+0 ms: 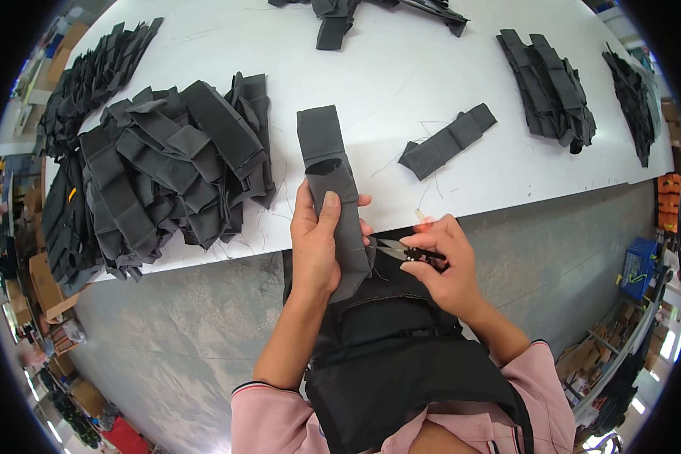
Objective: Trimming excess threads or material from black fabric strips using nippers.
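A dark grey fabric strip (pixel 333 178) with stitched loops is held upright in my left hand (pixel 315 238), thumb across its front and fingers behind. Its upper end reaches over the white table, and its lower end hangs near my lap. My right hand (pixel 450 261) is closed around small thread snips (pixel 412 253), whose blades point left at the strip's right edge. Loose threads hang by the blade tips. Whether the blades touch the cloth I cannot tell. A single similar strip (pixel 450 141) lies on the table beyond my right hand, with threads sticking out.
The white table (pixel 386 83) spans the far side. A big heap of grey strips (pixel 174 159) lies left, another pile (pixel 102 79) behind it. More bundles lie at far centre (pixel 337 15) and right (pixel 548 91). A black apron (pixel 416 371) covers my lap.
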`<state>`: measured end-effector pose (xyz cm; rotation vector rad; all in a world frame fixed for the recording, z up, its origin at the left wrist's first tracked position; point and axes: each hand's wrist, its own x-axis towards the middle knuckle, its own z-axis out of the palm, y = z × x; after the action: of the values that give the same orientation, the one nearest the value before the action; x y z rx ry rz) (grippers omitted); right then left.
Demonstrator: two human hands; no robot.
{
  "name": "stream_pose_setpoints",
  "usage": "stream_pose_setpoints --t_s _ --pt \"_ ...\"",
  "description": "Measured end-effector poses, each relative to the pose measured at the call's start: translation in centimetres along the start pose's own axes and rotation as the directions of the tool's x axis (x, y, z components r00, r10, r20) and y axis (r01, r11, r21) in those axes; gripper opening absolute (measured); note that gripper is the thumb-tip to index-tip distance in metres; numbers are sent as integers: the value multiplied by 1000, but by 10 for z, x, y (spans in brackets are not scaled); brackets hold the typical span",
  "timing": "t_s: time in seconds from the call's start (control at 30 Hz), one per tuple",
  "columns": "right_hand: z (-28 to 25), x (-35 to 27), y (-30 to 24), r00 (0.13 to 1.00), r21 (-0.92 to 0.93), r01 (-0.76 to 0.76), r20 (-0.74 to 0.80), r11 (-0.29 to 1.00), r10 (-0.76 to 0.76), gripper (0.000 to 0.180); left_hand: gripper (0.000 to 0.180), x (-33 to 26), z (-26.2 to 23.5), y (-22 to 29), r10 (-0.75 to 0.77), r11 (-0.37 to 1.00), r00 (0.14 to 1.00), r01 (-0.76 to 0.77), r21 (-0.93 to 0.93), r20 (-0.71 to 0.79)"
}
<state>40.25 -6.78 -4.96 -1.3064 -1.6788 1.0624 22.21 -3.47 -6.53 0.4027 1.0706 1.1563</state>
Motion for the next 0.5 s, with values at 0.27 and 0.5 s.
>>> stream_pose_setpoints --t_s 0.27,0.5 --pt "2 -2 -4 967 -346 253 57 903 -249 35 31 -1 -1 2 -32 999 999 32 -10 22" --pt "-1 2 -7 932 -387 354 70 851 -355 34 31 -2 -1 1 -26 1000 999 26 -3 39"
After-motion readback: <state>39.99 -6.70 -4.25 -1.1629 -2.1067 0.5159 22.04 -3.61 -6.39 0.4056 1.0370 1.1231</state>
